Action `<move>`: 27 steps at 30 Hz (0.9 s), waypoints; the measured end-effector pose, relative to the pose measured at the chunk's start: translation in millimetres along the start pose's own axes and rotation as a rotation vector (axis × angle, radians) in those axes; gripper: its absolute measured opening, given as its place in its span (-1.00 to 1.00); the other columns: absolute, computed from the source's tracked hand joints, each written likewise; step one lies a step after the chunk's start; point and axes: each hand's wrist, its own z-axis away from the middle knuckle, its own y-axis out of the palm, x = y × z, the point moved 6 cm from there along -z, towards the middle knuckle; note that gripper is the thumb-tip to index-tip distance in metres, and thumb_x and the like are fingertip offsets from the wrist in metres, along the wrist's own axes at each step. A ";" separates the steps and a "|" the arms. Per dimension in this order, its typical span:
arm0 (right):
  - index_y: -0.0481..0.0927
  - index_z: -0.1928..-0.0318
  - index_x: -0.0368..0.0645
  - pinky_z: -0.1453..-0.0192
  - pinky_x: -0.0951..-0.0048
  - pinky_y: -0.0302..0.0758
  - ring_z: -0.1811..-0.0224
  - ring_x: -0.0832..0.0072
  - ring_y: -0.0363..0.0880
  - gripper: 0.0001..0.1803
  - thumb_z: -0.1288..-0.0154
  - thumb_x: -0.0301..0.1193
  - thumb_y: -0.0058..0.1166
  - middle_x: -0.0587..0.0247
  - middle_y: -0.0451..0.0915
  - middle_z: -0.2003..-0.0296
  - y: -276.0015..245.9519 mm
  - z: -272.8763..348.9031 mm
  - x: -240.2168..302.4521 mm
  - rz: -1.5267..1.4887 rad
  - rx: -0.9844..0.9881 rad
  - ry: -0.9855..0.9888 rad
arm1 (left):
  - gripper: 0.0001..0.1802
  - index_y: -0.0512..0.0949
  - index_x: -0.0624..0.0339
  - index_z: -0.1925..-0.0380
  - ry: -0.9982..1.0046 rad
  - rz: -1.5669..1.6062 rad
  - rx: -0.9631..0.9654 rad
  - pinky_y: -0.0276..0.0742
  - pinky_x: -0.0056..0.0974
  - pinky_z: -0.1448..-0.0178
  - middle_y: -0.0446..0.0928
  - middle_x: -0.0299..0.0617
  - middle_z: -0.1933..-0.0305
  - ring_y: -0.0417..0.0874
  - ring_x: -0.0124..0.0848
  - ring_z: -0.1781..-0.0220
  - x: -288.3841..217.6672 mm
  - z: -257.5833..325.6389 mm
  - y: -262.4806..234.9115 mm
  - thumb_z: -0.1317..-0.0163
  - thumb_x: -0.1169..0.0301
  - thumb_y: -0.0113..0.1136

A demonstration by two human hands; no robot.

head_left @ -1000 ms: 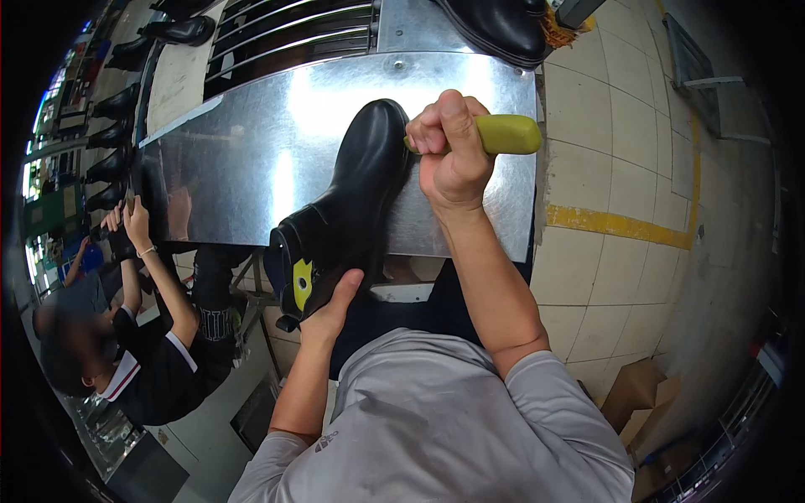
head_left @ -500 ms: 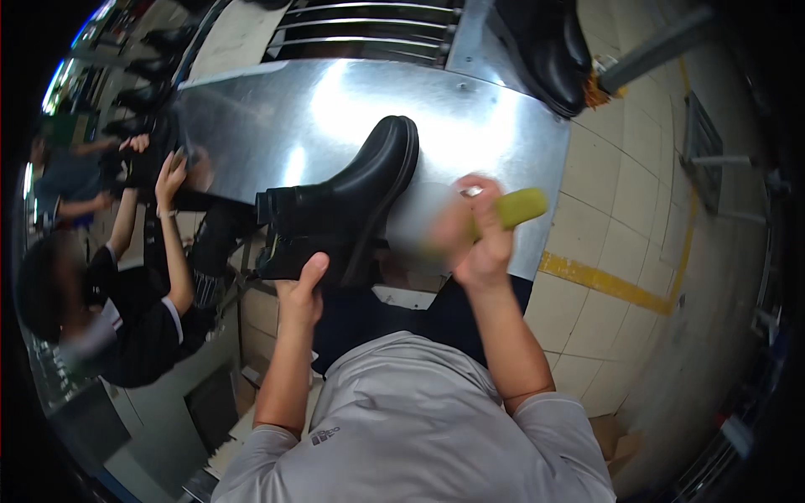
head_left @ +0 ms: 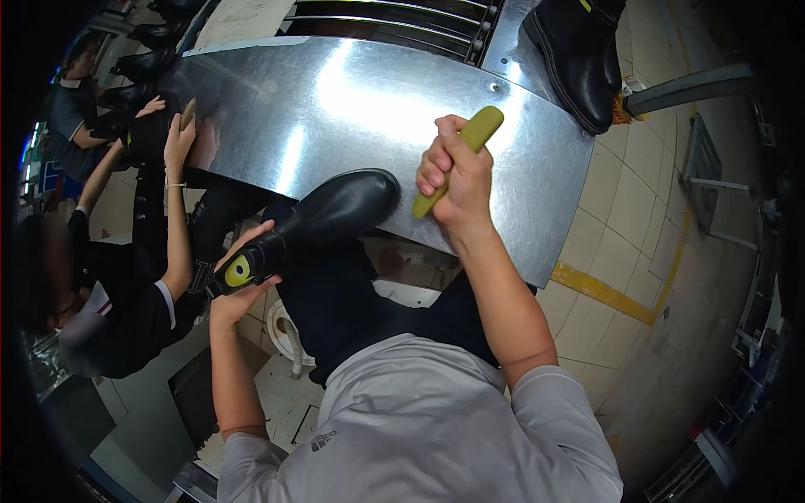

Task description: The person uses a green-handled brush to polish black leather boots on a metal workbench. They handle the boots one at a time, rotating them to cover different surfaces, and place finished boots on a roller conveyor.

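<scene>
A black ankle boot (head_left: 345,205) lies across my left side, its glossy rounded toe upward and to the right, over the metal table's near edge. My left hand (head_left: 232,303) is wrapped round its shaft, where a yellow-green patch (head_left: 239,270) shows. In my closed right hand (head_left: 459,178) is a yellow-green bar with rounded ends (head_left: 484,126), sticking out both above and below the fist. This hand hovers over the table, to the right of the toe and apart from it.
The shiny metal table (head_left: 369,109) meets a metal roller rack (head_left: 390,29) at its far side. More black boots (head_left: 579,71) stand at the far right corner. On the left a co-worker (head_left: 126,314) sits close, holding a similar bar (head_left: 188,113); another person (head_left: 75,117) is beyond.
The boot has turned from its side to toe-up, with its shaft pulled nearer and to the left. My right hand has lifted away from the sole, up and farther out, with the bar.
</scene>
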 end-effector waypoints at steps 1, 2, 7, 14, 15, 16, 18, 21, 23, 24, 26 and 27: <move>0.45 0.04 -0.10 0.63 0.48 0.26 0.71 0.61 0.26 -0.74 -0.49 -0.27 0.23 0.44 0.27 0.62 0.7 -7.5 -7.2 -0.017 -0.025 0.011 | -0.07 0.50 0.23 -0.36 0.032 0.003 -0.012 0.50 -0.16 -0.45 0.53 -0.03 -0.42 0.62 -0.28 -0.34 -11.2 -2.7 4.1 0.13 0.46 0.70; 0.46 0.05 -0.10 0.63 0.48 0.26 0.71 0.61 0.25 -0.74 -0.49 -0.27 0.23 0.44 0.27 0.63 2.3 -11.9 -13.7 -0.030 -0.027 0.026 | -0.07 0.51 0.20 -0.36 0.064 0.006 -0.025 0.50 -0.15 -0.46 0.53 -0.03 -0.42 0.62 -0.27 -0.35 -19.3 -5.1 5.1 0.12 0.46 0.69; 0.47 0.10 -0.11 0.66 0.50 0.25 0.73 0.62 0.24 -0.75 -0.47 -0.27 0.24 0.45 0.27 0.63 8.8 -26.7 -22.3 0.009 0.001 0.114 | -0.23 0.58 0.16 -0.26 0.208 -0.281 0.131 0.36 -0.03 -0.56 0.54 0.01 -0.41 0.49 0.04 -0.50 -28.3 -9.9 1.8 0.05 0.45 0.63; 0.49 0.10 -0.15 0.70 0.54 0.22 0.73 0.66 0.25 -0.72 -0.42 -0.28 0.29 0.45 0.30 0.63 36.0 -38.7 -2.5 0.230 0.103 0.165 | -0.59 0.69 0.10 -0.12 0.545 -0.414 0.167 0.13 0.24 -0.64 0.62 -0.03 -0.33 0.48 0.09 -0.50 -35.5 -16.4 3.5 -0.26 0.31 0.35; 0.51 0.11 -0.17 0.68 0.54 0.23 0.73 0.66 0.25 -0.73 -0.42 -0.28 0.29 0.44 0.30 0.63 39.1 -37.7 0.4 0.254 0.105 0.150 | -0.64 0.71 0.07 -0.08 0.568 -0.445 0.178 0.08 0.26 -0.66 0.63 -0.10 -0.32 0.47 0.08 -0.50 -39.0 -15.8 3.2 -0.30 0.32 0.25; 0.51 0.11 -0.18 0.68 0.54 0.23 0.73 0.66 0.24 -0.72 -0.42 -0.28 0.29 0.44 0.30 0.63 41.8 -36.5 3.9 0.278 0.111 0.122 | -0.64 0.72 0.06 -0.07 0.580 -0.473 0.200 0.06 0.26 -0.66 0.63 -0.11 -0.32 0.46 0.07 -0.51 -36.5 -14.8 3.3 -0.29 0.32 0.25; 0.53 0.12 -0.19 0.67 0.54 0.23 0.74 0.65 0.23 -0.72 -0.42 -0.27 0.29 0.43 0.30 0.64 47.0 -33.1 9.5 0.327 0.123 0.065 | -0.65 0.73 0.04 -0.05 0.603 -0.529 0.243 0.03 0.27 -0.67 0.63 -0.14 -0.32 0.44 0.06 -0.52 -29.8 -10.7 2.3 -0.27 0.33 0.24; 0.55 0.18 -0.26 0.66 0.54 0.19 0.74 0.65 0.21 -0.68 -0.41 -0.24 0.30 0.43 0.27 0.67 52.5 -25.5 11.3 0.361 0.135 0.047 | -0.66 0.75 -0.02 -0.03 0.631 -0.506 0.197 -0.01 0.32 -0.66 0.61 -0.18 -0.35 0.43 0.04 -0.52 -35.7 -2.7 12.6 -0.27 0.39 0.21; 0.56 0.22 -0.28 0.66 0.54 0.18 0.74 0.65 0.20 -0.67 -0.41 -0.23 0.30 0.44 0.26 0.68 62.4 -19.8 9.5 0.415 0.167 0.036 | -0.65 0.75 -0.07 -0.05 0.629 -0.524 0.190 -0.03 0.33 -0.66 0.59 -0.22 -0.37 0.39 0.02 -0.54 -32.1 1.9 10.2 -0.27 0.38 0.22; 0.57 0.24 -0.28 0.66 0.54 0.17 0.74 0.65 0.20 -0.67 -0.41 -0.24 0.30 0.44 0.27 0.69 69.1 -15.4 8.8 0.462 0.195 0.033 | -0.64 0.75 -0.08 -0.05 0.653 -0.536 0.194 -0.04 0.33 -0.66 0.59 -0.23 -0.38 0.38 0.02 -0.55 -31.3 4.3 10.9 -0.27 0.37 0.22; 0.56 0.25 -0.29 0.66 0.54 0.15 0.74 0.65 0.19 -0.67 -0.43 -0.23 0.27 0.44 0.25 0.69 83.8 -11.8 3.5 0.533 0.248 0.031 | -0.64 0.75 -0.11 -0.06 0.692 -0.562 0.200 -0.06 0.33 -0.67 0.58 -0.26 -0.39 0.34 0.00 -0.58 -30.9 9.8 13.3 -0.28 0.36 0.21; 0.56 0.24 -0.30 0.66 0.54 0.15 0.74 0.65 0.18 -0.66 -0.45 -0.23 0.24 0.44 0.24 0.68 92.3 -11.4 -1.4 0.559 0.273 0.030 | -0.63 0.75 -0.15 -0.09 0.694 -0.567 0.219 -0.09 0.34 -0.67 0.55 -0.28 -0.42 0.30 0.00 -0.59 -31.3 11.7 12.9 -0.30 0.37 0.20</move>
